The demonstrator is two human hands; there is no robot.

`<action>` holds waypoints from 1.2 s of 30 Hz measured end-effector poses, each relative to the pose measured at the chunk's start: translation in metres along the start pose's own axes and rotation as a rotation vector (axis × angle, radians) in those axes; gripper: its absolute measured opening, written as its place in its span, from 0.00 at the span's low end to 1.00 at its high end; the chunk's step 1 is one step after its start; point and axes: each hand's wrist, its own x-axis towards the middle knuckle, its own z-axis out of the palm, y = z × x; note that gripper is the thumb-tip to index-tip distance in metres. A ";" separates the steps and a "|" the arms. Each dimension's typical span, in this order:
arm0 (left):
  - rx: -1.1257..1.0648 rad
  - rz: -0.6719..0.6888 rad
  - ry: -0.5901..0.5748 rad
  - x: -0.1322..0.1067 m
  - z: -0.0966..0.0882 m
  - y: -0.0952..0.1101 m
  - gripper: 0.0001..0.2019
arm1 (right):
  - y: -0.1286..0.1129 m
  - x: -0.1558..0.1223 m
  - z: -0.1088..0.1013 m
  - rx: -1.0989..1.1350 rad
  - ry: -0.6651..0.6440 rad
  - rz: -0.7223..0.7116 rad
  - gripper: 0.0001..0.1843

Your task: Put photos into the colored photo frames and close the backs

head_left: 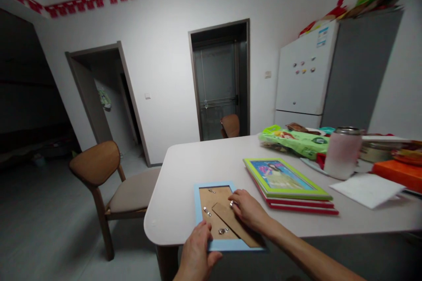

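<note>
A light-blue picture frame [198, 199] lies back side up at the near edge of the white table [184, 158], in front of the person. Its brown backing board [222, 193] is already seated within the rim, and the easel leg [227, 219] lies slantwise across it, reaching over the near rim. The left hand [197, 248] grips the near left corner, fingers over the side and thumb along the near edge. The right hand [249, 211] is curled at a metal clip [233, 203] on the right side; its fingertips hide one another, so whether they pinch or only press the clip cannot be told.

Three other clips appear to lie on the board, short of the rim, so the back does not look fastened there; the work on the clips seems unfinished. To the right, a green picture frame [296, 193] rests face up with its princess picture [280, 175] in place, and looks complete. Red frames [306, 210] are stacked beneath it, their contents hidden.
</note>
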 end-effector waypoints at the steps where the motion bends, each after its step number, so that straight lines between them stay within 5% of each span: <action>1: -0.002 -0.007 0.001 0.001 0.001 0.001 0.22 | -0.004 -0.005 -0.001 -0.007 -0.008 -0.003 0.14; 10: -0.130 -0.045 0.021 0.005 0.007 0.007 0.23 | -0.017 -0.013 0.001 0.081 -0.032 0.066 0.15; 16: -0.444 -0.149 0.266 0.025 -0.001 0.009 0.21 | -0.042 -0.002 -0.026 0.103 0.034 0.073 0.12; 20: -0.639 -0.232 0.431 0.035 -0.022 -0.011 0.16 | -0.063 0.001 -0.027 0.231 0.032 -0.055 0.16; 27: -0.398 -0.424 0.444 0.015 -0.063 -0.073 0.15 | -0.007 -0.001 -0.004 0.050 0.033 0.210 0.21; 36: -0.061 -0.474 0.365 0.008 -0.065 -0.098 0.21 | 0.027 -0.003 0.017 -0.118 0.011 0.345 0.24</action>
